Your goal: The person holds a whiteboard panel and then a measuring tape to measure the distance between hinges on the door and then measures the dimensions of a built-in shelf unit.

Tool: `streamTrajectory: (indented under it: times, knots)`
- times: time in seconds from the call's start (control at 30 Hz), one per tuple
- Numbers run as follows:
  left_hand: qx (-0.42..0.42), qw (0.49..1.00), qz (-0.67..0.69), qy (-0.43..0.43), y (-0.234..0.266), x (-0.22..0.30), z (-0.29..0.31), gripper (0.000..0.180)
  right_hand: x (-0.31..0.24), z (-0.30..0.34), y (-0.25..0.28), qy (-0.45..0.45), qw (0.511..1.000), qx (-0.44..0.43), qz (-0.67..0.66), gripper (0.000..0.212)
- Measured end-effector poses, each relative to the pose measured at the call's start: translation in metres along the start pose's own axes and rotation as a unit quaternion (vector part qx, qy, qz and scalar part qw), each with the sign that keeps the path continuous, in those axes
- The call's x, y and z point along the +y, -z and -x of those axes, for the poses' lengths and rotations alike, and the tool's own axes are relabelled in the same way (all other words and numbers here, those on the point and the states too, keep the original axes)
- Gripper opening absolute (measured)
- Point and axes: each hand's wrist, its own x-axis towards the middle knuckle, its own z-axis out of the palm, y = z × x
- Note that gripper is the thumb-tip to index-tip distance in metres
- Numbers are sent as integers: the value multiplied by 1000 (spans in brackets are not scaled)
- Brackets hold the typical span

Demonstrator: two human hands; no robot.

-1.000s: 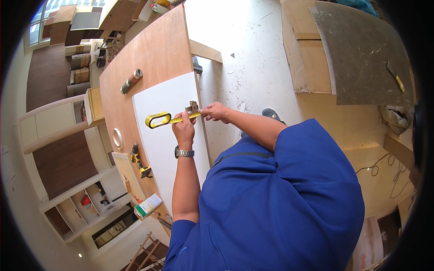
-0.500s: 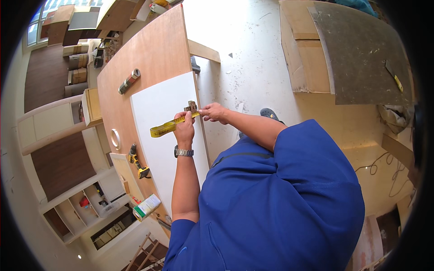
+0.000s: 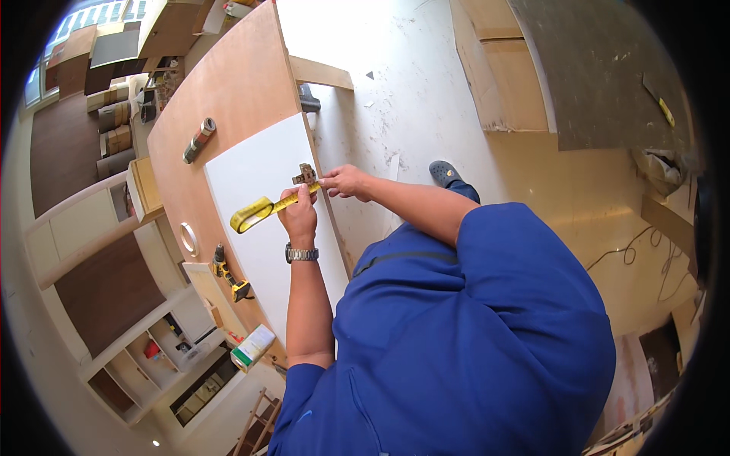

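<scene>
A looped strip of yellow measuring tape (image 3: 251, 216) stretches over a white panel (image 3: 255, 167) on the wooden workbench. My left hand (image 3: 299, 220), with a metal watch on its wrist, is closed on the tape, and the loop hangs out to its left. At the panel's right edge my right hand (image 3: 348, 183) pinches the other end of the tape, fingers closed. Just beyond the fingers lies a metal hinge (image 3: 306, 174), close to the panel edge. Whether the left fingers touch the hinge, I cannot tell.
On the bench are a dark cylindrical can (image 3: 199, 141), a tape roll (image 3: 188, 239) and a yellow-black cordless drill (image 3: 228, 275). A green-white tin (image 3: 252, 348) stands near my left elbow. A utility knife (image 3: 666, 112) lies on a dark board at the far right.
The view has shifted, so the bench and hands sit farther left. The tape's loop is turned more open. Both hands keep their hold, and more of my shoe shows.
</scene>
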Motion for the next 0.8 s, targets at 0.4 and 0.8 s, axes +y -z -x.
streamTrajectory:
  times: [0.4, 0.8]
  knots:
    - [-12, 998, 62, 15, -2, 9, 2, 16, 16, 2, 10, -27, 992, -79, -96, 20]
    - [1, 986, 165, 3, 15, 11, 64, 20, 12, 8, -19, -77, 990, -108, 50, 21]
